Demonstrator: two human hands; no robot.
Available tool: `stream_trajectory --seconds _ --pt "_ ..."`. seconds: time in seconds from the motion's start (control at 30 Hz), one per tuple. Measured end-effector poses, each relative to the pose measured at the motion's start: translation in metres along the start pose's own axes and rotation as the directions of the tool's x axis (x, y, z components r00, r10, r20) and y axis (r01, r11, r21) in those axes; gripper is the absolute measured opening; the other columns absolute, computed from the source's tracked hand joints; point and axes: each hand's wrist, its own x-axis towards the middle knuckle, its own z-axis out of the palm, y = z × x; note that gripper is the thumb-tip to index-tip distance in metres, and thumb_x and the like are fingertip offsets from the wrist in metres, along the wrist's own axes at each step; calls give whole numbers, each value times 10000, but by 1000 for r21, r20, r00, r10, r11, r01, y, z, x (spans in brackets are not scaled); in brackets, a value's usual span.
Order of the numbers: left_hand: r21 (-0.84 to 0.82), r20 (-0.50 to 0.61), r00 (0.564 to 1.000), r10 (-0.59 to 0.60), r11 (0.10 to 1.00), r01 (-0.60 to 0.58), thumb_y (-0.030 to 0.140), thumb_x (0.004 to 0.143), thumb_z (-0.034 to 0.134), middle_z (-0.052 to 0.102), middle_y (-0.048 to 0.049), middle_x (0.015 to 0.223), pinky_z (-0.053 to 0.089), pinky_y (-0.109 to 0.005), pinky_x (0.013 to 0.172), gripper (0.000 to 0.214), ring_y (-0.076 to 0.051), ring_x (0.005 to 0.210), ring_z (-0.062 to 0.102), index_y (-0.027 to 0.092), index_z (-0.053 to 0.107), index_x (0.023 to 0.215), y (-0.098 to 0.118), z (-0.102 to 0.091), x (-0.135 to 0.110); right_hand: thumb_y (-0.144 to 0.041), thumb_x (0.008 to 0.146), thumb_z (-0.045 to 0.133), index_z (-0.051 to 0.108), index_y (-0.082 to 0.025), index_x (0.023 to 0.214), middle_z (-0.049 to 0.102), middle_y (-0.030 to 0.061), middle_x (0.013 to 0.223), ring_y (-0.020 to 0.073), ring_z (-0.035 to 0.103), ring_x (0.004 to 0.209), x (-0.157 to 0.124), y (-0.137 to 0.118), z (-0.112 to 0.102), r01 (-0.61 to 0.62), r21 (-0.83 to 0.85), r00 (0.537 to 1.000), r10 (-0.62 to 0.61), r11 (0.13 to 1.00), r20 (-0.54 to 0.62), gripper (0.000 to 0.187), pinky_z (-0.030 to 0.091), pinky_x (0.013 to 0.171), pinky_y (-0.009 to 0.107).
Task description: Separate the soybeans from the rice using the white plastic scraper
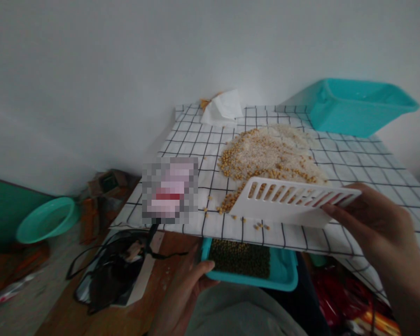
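Observation:
My right hand (381, 228) is closed on the right end of a white slotted plastic panel (283, 212), whose lower edge is at the near side of the checked cloth. Just behind the panel spreads a pile of pale rice-like grains (266, 149) mixed with yellow soybeans (231, 163). Below the table edge, my left hand (192, 284) grips the left side of a teal tray (280, 282), thumb over its rim. In the tray lie dark green beans (238, 263), with some yellow ones along the far side. Part of the tray is hidden under the cloth's edge.
A teal bin (346, 112) stands at the table's back right. White tissue (224, 107) lies at the back left. A blurred-out phone-like object (171, 189) rests on the cloth (192, 135). Lower left are a black bag (115, 270) and a green basin (49, 219).

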Motion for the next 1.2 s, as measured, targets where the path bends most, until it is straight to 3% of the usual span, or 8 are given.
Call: stream_trajectory --seconds 0.1,0.23,0.33,0.53,0.73,0.93,1.2 --pt "-9 -11 1000 -8 1000 8 140 717 748 794 -14 901 564 -297 651 641 -242 835 726 265 599 1328 0 0 -2 -344 773 755 669 -313 819 703 -27 737 173 675 655 0 2 0 12 3 999 -12 1000 39 102 568 587 260" --pt "-43 13 1000 3 999 -2 166 716 761 803 -52 979 558 -322 699 564 -281 918 723 236 661 1266 1 -2 -2 -311 789 747 669 -340 873 723 -53 767 141 690 679 -1 5 -2 87 37 992 -90 996 84 118 568 621 201" --pt "-77 26 1000 -7 997 9 193 713 774 809 -66 993 550 -343 711 562 -295 910 727 243 668 1263 1 -3 -2 -315 795 738 677 -342 912 738 -39 821 157 704 718 -4 6 -3 100 25 986 -103 995 129 135 583 644 218" --pt "-118 22 1000 -8 993 11 87 716 732 812 -5 967 567 -302 694 545 -239 880 732 248 658 1232 1 -5 -1 -379 825 694 679 -320 849 726 -29 768 174 685 652 -8 -1 2 162 -49 965 -148 986 218 65 548 516 245" --pt "-120 13 1000 -11 993 12 96 737 726 806 -5 886 573 -284 658 214 -215 798 732 205 725 922 2 -6 -4 -346 805 730 657 -321 895 710 -39 761 162 673 661 -6 3 13 140 -36 979 -133 989 154 119 538 529 239" --pt "-115 5 1000 8 993 -7 75 746 711 798 7 866 570 -260 616 202 -181 757 704 211 740 894 2 -13 -5 -390 753 778 665 -302 974 759 -7 921 208 727 798 -2 3 25 11 35 995 -15 999 100 263 584 578 272" --pt "-140 12 1000 28 990 -26 117 739 761 795 -26 969 577 -284 680 328 -219 869 700 218 741 1051 1 -28 -1 -375 816 733 664 -311 1051 712 -36 804 164 709 810 9 -6 47 15 126 993 -29 992 114 253 586 677 247"
